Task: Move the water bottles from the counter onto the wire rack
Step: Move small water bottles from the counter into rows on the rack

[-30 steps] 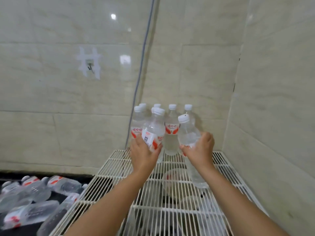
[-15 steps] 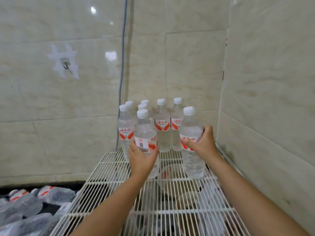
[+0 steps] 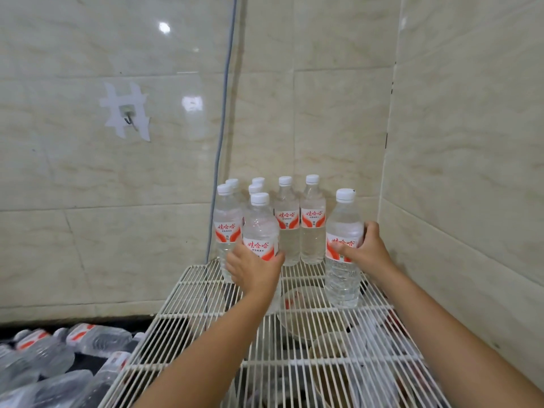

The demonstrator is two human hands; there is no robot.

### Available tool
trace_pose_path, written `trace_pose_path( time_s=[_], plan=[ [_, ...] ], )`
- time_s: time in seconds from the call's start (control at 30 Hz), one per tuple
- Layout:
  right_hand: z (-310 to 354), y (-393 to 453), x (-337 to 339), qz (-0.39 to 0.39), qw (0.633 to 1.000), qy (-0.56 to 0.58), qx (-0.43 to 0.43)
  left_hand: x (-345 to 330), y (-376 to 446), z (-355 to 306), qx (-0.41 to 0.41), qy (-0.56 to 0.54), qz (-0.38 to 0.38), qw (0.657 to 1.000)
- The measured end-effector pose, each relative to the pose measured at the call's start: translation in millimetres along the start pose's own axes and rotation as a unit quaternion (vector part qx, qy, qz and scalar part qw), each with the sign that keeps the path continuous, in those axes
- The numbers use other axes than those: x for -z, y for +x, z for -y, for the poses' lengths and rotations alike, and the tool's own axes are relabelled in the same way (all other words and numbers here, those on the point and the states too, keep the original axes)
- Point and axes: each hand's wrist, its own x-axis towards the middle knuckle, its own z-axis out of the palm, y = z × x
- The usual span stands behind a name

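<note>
While both hands are kept on bottles: two bottles are held upright on the wire rack (image 3: 206, 293).
Left hand (image 3: 253, 270): fingers are curled round the label band of the front-left bottle (image 3: 260, 231), which is gripped from the near side.
Right hand (image 3: 363, 250): thumb and fingers are wrapped round the label of the right-hand bottle (image 3: 343, 251), whose base is seen resting on the rack wires.
Change from half a second ago: the front-left bottle's label has been turned to face the camera; both grips are kept.
Back group (image 3: 297, 219): six bottles are stood upright in the rack's far corner, just behind the held pair.
Counter bottles (image 3: 53, 354): more are left lying on their sides at lower left.
</note>
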Motion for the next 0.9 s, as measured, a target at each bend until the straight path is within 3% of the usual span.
trace_pose_path(
  time_s=[0.07,0.23,0.43,0.63,0.9],
  plan=[
    [2,-1,0,0.002,1.0,-0.002,-0.002,-1,-6,-5,0.018,0.017,-0.011,1.0],
    [4,-4,-6,-0.034,0.999,0.01,0.001,-2,0,-2,-0.085,-0.042,-0.004,0.995],
    [5,2,-9,-0.022,0.999,0.045,0.005,-15,4,-16,-0.114,-0.043,-0.026,0.992],
    [-1,28,-12,-0.004,0.998,0.069,0.01,-59,11,-48,-0.073,-0.053,0.018,0.996],
    [-18,60,-3,0.006,0.997,0.078,0.016,-95,29,-52,-0.04,-0.046,-0.001,0.998]
  ],
)
